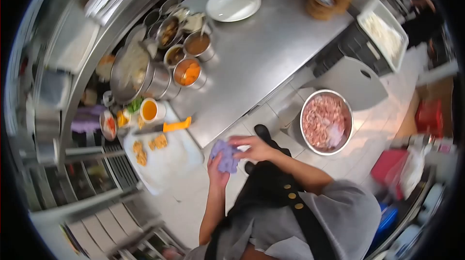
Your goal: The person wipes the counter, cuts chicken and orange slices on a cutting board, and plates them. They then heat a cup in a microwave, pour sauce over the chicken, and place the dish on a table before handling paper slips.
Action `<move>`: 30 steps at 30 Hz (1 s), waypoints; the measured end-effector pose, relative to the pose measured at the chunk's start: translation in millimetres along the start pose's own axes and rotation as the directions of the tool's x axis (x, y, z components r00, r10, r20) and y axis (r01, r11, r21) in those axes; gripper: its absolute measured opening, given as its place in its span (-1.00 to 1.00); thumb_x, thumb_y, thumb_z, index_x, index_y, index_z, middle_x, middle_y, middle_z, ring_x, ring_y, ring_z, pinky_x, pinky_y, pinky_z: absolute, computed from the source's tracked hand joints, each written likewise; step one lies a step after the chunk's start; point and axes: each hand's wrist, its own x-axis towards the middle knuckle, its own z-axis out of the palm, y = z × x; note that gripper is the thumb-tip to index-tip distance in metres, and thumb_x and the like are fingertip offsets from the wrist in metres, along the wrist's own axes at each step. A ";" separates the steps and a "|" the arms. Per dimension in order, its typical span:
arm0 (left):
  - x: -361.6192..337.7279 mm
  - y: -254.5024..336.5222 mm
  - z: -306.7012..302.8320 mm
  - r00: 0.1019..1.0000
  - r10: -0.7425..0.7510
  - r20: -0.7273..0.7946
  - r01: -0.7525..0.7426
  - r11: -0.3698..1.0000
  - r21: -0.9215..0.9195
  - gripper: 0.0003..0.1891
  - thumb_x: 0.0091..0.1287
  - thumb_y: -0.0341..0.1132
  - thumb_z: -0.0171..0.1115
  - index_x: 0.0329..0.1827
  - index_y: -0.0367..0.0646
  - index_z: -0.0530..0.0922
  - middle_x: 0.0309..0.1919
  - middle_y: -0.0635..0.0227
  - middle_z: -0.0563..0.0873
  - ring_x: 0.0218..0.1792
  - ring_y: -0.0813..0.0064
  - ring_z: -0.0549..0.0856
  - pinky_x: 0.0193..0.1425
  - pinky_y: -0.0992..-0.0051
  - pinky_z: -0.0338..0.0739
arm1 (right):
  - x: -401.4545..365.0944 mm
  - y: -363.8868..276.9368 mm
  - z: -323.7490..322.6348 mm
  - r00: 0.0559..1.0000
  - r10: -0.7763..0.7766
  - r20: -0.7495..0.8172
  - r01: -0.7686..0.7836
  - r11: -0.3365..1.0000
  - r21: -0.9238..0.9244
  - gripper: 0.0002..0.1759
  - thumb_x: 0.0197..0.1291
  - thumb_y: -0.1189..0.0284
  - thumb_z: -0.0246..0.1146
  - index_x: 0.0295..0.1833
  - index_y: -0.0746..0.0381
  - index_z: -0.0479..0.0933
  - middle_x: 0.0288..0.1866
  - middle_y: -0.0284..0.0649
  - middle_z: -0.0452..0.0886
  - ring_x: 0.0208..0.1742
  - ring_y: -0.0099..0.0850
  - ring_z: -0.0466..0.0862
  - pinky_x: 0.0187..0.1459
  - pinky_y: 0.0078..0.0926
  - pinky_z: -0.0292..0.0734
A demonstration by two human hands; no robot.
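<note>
"Where is the purple cloth (225,159)?"

"Just to the right of the white cutting board (181,160), in both hands."

"And the fingers?"

"The left hand (219,169) has its fingers curled round the cloth's lower left side, thumb on its face. The right hand (249,147) touches the opposite side with fingers parted; I can't tell whether they pinch it."

"What's on the board?"

"Golden-brown food pieces (157,141) and a yellow-handled knife (177,125) at its upper edge, near a cup of orange liquid (149,110)."

"Anything farther off?"

"Above the board, metal pots (197,46) stand on the steel bench (252,52). Well to its right sits a round metal bowl of raw meat (327,122)."
</note>
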 end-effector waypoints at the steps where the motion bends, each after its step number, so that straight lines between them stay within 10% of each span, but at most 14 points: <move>1: 26.2 -4.8 -3.0 0.986 0.161 -0.046 -0.135 0.927 0.351 -0.46 0.38 -0.12 0.07 0.37 -0.09 0.26 0.17 0.09 0.49 0.20 0.03 0.47 0.19 -0.02 0.43 | -22.8 3.9 -12.7 0.954 0.156 -0.257 -0.124 0.983 0.138 -0.54 0.14 0.55 0.28 0.20 0.19 0.49 0.35 -0.20 0.38 0.13 -0.39 0.52 0.01 -0.46 0.55; 2: 49.4 5.6 6.1 0.990 0.139 -0.009 -0.124 0.911 0.393 -0.46 0.38 -0.12 0.07 0.37 -0.09 0.26 0.17 0.09 0.49 0.20 0.03 0.47 0.19 -0.02 0.43 | -50.0 22.9 -22.3 0.811 0.362 -0.458 -0.260 0.927 0.271 -0.53 0.14 0.54 0.24 0.22 0.19 0.47 0.32 -0.15 0.42 0.18 -0.32 0.51 0.11 -0.43 0.50; 3: 75.6 15.4 20.1 0.929 0.334 0.160 -0.328 0.541 0.774 -0.42 0.36 -0.08 0.07 0.39 -0.09 0.22 0.21 0.02 0.44 0.26 -0.03 0.40 0.25 -0.06 0.33 | -89.8 67.7 -34.1 0.760 0.151 -0.632 -0.336 0.924 -0.183 -0.51 0.15 0.43 0.24 0.24 0.18 0.44 0.25 -0.05 0.47 0.21 -0.16 0.51 0.20 -0.33 0.45; 4: 98.5 18.4 36.2 0.816 0.399 0.417 -0.455 0.000 0.890 -0.37 0.34 -0.05 0.06 0.42 -0.10 0.18 0.26 -0.06 0.39 0.31 -0.09 0.32 0.31 -0.09 0.23 | -128.3 93.8 -38.4 0.651 0.318 -0.689 -0.657 0.691 -0.301 -0.45 0.12 0.26 0.28 0.24 0.14 0.45 0.19 0.05 0.50 0.25 -0.05 0.47 0.26 -0.26 0.39; 5: 120.8 8.6 51.1 0.816 0.339 0.468 -0.484 -0.041 0.874 -0.37 0.34 -0.05 0.06 0.42 -0.10 0.18 0.26 -0.06 0.39 0.31 -0.09 0.32 0.31 -0.09 0.23 | -158.5 119.2 -34.2 0.483 0.580 -0.656 -0.864 0.439 -0.248 -0.39 0.07 0.17 0.32 0.24 0.17 0.45 0.17 0.09 0.50 0.25 -0.05 0.46 0.28 -0.24 0.36; 7: 170.3 -33.7 85.4 0.901 0.291 0.322 -0.153 -0.481 0.863 -0.34 0.30 -0.05 0.12 0.42 -0.10 0.21 0.36 -0.18 0.22 0.39 -0.17 0.17 0.41 -0.05 0.03 | -176.6 155.0 -28.9 0.460 0.766 -0.449 -0.886 0.426 -0.182 -0.38 0.02 0.24 0.32 0.19 0.31 0.45 0.11 0.12 0.53 0.19 -0.03 0.51 0.25 -0.22 0.39; 9: 227.1 -56.7 138.2 0.839 0.163 0.519 -0.375 -0.518 0.769 -0.31 0.29 -0.02 0.13 0.44 -0.06 0.19 0.41 -0.20 0.10 0.43 -0.21 0.04 0.46 -0.01 -0.09 | -139.9 196.3 -46.1 0.603 0.490 -0.629 -0.721 0.672 -0.168 -0.40 -0.02 0.32 0.30 0.18 0.31 0.47 0.07 0.12 0.55 0.15 -0.01 0.53 0.22 -0.22 0.40; 11: 288.6 -88.4 206.4 0.667 0.011 0.745 -0.641 -0.503 0.580 -0.32 0.29 -0.01 0.13 0.44 -0.04 0.20 0.41 -0.17 0.13 0.42 -0.20 0.07 0.45 -0.01 -0.05 | -78.4 224.1 -97.3 0.461 0.188 -0.867 -0.480 0.875 -0.066 -0.46 -0.05 0.37 0.28 0.11 0.31 0.51 0.00 0.08 0.60 0.08 -0.03 0.57 0.16 -0.23 0.44; 16: 338.5 -155.0 371.9 0.275 -0.359 0.892 -0.958 -0.185 0.221 -0.48 0.16 -0.23 0.26 0.24 -0.05 0.46 0.25 -0.13 0.39 0.25 -0.19 0.35 0.38 0.01 0.13 | 54.1 262.2 -231.4 0.130 0.145 -0.981 -0.188 0.975 0.119 -0.66 0.06 0.45 0.13 -0.02 0.30 0.54 -0.17 0.07 0.62 -0.12 -0.04 0.63 -0.05 -0.19 0.52; 18: 281.5 -135.5 289.7 0.300 -0.457 0.837 -0.921 -0.367 0.130 -0.61 0.14 -0.37 0.14 0.08 -0.14 0.55 0.10 0.09 0.56 0.20 -0.02 0.45 0.25 0.10 0.31 | 82.2 285.9 -282.0 0.078 0.266 -0.961 0.004 0.964 0.268 -0.71 0.06 0.47 0.13 -0.08 0.27 0.57 -0.25 0.06 0.63 -0.20 -0.04 0.65 -0.12 -0.18 0.53; 20: 202.5 -124.3 184.3 0.462 -0.422 0.780 -0.886 -0.172 0.431 -0.55 0.03 -0.41 0.16 0.07 -0.12 0.56 -0.02 0.12 0.64 0.06 0.00 0.57 0.15 0.13 0.43 | 88.4 291.2 -305.8 0.054 0.358 -0.932 0.182 0.914 0.361 -0.75 0.07 0.49 0.11 -0.15 0.28 0.60 -0.25 0.11 0.62 -0.18 -0.03 0.65 -0.11 -0.16 0.52; 23: 117.6 -128.5 62.9 0.948 -0.244 -0.204 0.115 -0.335 0.935 -0.72 0.15 -0.44 0.21 -0.06 -0.29 0.60 -0.25 0.01 0.71 -0.17 0.17 0.72 0.00 0.35 0.54 | 78.1 303.3 -306.9 0.247 0.165 -0.955 -0.269 0.958 0.095 -0.80 0.06 0.50 0.13 -0.21 0.29 0.59 -0.34 0.06 0.63 -0.26 -0.03 0.65 -0.20 -0.19 0.53; 27: 191.5 -184.3 41.6 0.969 0.097 0.226 -0.184 -0.327 0.927 -0.68 0.26 -0.39 0.17 0.02 -0.41 0.52 -0.13 -0.11 0.66 -0.05 0.02 0.65 0.06 0.26 0.49 | 73.8 301.2 -283.8 -0.020 0.238 -0.971 -0.015 0.971 0.238 -0.84 0.08 0.56 0.13 -0.23 0.31 0.58 -0.38 -0.04 0.64 -0.31 -0.16 0.67 -0.26 -0.32 0.55; 30: 324.5 -272.3 -1.6 0.838 0.397 0.374 -0.175 -0.454 0.873 -0.61 0.27 -0.36 0.16 0.12 -0.38 0.44 0.05 -0.18 0.53 0.12 -0.09 0.48 0.19 0.12 0.37 | 48.7 270.5 -270.3 0.029 0.344 -0.938 0.099 0.933 0.346 -0.83 0.10 0.61 0.13 -0.20 0.31 0.59 -0.35 -0.12 0.67 -0.32 -0.34 0.69 -0.26 -0.39 0.57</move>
